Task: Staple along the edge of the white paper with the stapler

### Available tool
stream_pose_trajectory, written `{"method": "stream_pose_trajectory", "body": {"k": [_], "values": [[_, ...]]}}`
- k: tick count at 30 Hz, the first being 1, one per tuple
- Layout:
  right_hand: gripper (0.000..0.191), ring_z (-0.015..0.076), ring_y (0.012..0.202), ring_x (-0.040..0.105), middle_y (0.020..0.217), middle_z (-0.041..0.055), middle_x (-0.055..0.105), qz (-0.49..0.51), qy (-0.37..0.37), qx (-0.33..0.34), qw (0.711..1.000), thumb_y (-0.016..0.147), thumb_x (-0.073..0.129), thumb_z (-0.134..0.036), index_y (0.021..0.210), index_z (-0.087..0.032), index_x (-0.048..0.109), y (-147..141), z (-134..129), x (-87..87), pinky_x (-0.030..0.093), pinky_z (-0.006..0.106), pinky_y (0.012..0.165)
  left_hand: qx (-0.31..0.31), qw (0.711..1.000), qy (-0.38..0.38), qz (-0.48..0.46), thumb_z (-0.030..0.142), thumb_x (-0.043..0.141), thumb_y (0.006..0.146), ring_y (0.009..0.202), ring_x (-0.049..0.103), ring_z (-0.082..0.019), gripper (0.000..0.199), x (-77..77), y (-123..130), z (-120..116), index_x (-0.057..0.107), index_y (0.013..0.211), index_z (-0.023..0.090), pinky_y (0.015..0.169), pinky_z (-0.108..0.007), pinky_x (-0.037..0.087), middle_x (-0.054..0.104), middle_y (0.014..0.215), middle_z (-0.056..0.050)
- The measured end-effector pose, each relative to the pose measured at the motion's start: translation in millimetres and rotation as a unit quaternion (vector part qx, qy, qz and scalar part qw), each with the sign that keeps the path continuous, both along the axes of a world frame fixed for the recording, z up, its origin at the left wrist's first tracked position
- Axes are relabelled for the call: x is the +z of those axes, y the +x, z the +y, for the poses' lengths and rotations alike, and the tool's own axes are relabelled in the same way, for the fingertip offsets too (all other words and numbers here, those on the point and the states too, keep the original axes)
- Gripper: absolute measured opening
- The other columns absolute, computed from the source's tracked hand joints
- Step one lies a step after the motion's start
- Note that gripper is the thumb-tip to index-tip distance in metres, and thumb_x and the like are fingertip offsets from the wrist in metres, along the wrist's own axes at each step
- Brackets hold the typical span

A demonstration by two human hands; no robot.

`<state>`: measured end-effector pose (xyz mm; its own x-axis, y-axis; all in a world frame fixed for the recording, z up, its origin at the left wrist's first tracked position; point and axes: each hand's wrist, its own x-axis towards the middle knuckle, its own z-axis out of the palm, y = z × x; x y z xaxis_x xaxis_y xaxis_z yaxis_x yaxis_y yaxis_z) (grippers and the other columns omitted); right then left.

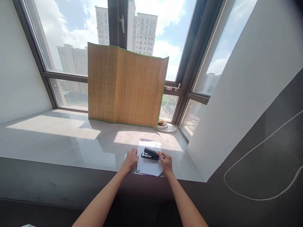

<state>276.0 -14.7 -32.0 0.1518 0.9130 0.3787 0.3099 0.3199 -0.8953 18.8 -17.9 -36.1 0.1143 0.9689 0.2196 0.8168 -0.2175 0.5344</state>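
A black stapler point(150, 154) lies across a stack of white paper sheets point(149, 167), its jaws at the left and spread apart. My right hand point(166, 161) grips the stapler's right end, where a small orange spot shows by the fingertips. At the left edge of the sheets rests my left hand point(131, 158), fingers bent and slightly apart, the thumb side touching the paper's edge. Dark marks, perhaps writing or shadow, show near the top right of the upper sheet.
The paper lies on a glossy pale windowsill point(59, 142). Behind it stands a bamboo mat point(127, 86) with green edging, against the window. Stacked plates point(167, 127) sit at the mat's right foot. A beaded cord point(248, 151) hangs at the right.
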Motion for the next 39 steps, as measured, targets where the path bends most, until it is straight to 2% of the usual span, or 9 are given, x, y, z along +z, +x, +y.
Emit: {"method": "stream_pose_trajectory", "body": {"k": [8,14,17,21,24,27,35,37,39], "values": [[0.052,0.0323,0.099,0.078,0.095,0.0093,0.084,-0.023,-0.003,-0.026,0.999,0.092,0.058,-0.064,0.08,-0.021,0.083,0.9,2.9,-1.8,0.063,0.042,0.091,-0.003,0.999,0.014,-0.051,0.008,0.042,0.09,0.131,0.056,-0.031,0.044,-3.7,-3.7,1.8,0.059,0.13,0.015,0.122,-0.05,0.032,0.062,0.136,-0.018],[0.049,0.033,0.11,0.073,0.121,0.0129,0.079,-0.099,0.013,0.04,0.994,0.083,0.071,-0.058,0.115,-0.022,0.08,-5.2,8.7,8.6,0.059,0.047,0.098,0.004,0.969,0.059,-0.24,0.01,0.05,0.088,0.139,0.053,-0.03,0.037,-0.3,1.3,-0.5,0.067,0.119,0.018,0.127,-0.05,0.03,0.063,0.138,-0.017],[0.044,0.0302,0.1,0.075,0.11,0.0088,0.081,-0.157,-0.005,0.104,0.982,0.078,0.075,-0.046,0.115,-0.022,0.079,-10.8,14.9,13.0,0.059,0.043,0.093,0.043,0.882,0.053,-0.466,0.014,0.057,0.088,0.139,0.056,-0.029,0.027,1.8,6.7,-3.4,0.074,0.108,0.02,0.128,-0.046,0.033,0.068,0.134,-0.015],[0.028,0.0286,0.086,0.073,0.093,0.007,0.081,-0.199,0.017,0.081,0.976,0.078,0.072,-0.035,0.101,-0.02,0.081,-23.2,10.9,22.6,0.058,0.04,0.082,0.111,0.646,-0.024,-0.754,0.023,0.055,0.096,0.135,0.063,-0.026,0.022,2.7,4.7,-7.8,0.074,0.106,0.018,0.123,-0.045,0.042,0.071,0.131,-0.016],[0.023,0.0281,0.092,0.069,0.099,0.0076,0.08,-0.226,0.133,0.069,0.962,0.083,0.068,-0.022,0.102,-0.022,0.081,-43.9,-8.4,33.6,0.056,0.04,0.084,0.091,0.536,-0.046,-0.838,0.027,0.048,0.101,0.132,0.066,-0.024,0.03,2.8,-3.1,-11.1,0.073,0.11,0.014,0.121,-0.043,0.047,0.068,0.139,-0.019],[0.036,0.0273,0.099,0.064,0.106,0.0068,0.079,-0.258,0.239,0.102,0.93,0.088,0.059,-0.007,0.112,-0.025,0.079,-70.6,-34.9,40.4,0.056,0.041,0.087,0.08,0.499,-0.048,-0.862,0.028,0.043,0.103,0.132,0.066,-0.024,0.034,3.2,-8.2,-12.1,0.072,0.111,0.011,0.118,-0.04,0.05,0.068,0.139,-0.02],[0.044,0.0263,0.111,0.065,0.119,0.0083,0.076,-0.38,0.377,0.162,0.829,0.101,0.05,-0.004,0.133,-0.026,0.072,-99.9,-64.0,28.0,0.058,0.041,0.097,0.085,0.486,-0.038,-0.869,0.032,0.04,0.107,0.125,0.071,-0.023,0.04,3.4,-7.7,-14.5,0.074,0.106,0.012,0.117,-0.041,0.051,0.076,0.125,-0.017],[0.044,0.0257,0.113,0.067,0.12,0.0081,0.076,-0.382,0.38,0.149,0.829,0.102,0.05,-0.006,0.134,-0.027,0.072,-96.3,-65.2,26.0,0.055,0.042,0.099,0.102,0.48,-0.032,-0.871,0.031,0.04,0.107,0.12,0.073,-0.022,0.039,3.5,-7.3,-15.6,0.074,0.104,0.012,0.116,-0.039,0.052,0.077,0.122,-0.016],[0.042,0.0264,0.115,0.068,0.12,0.009,0.077,-0.351,0.349,0.105,0.862,0.102,0.05,-0.007,0.132,-0.027,0.072,-91.4,-65.6,24.3,0.051,0.045,0.102,0.111,0.476,-0.03,-0.872,0.028,0.042,0.106,0.118,0.074,-0.022,0.035,3.6,-6.9,-16.1,0.074,0.104,0.012,0.115,-0.039,0.053,0.077,0.12,-0.016]]}}
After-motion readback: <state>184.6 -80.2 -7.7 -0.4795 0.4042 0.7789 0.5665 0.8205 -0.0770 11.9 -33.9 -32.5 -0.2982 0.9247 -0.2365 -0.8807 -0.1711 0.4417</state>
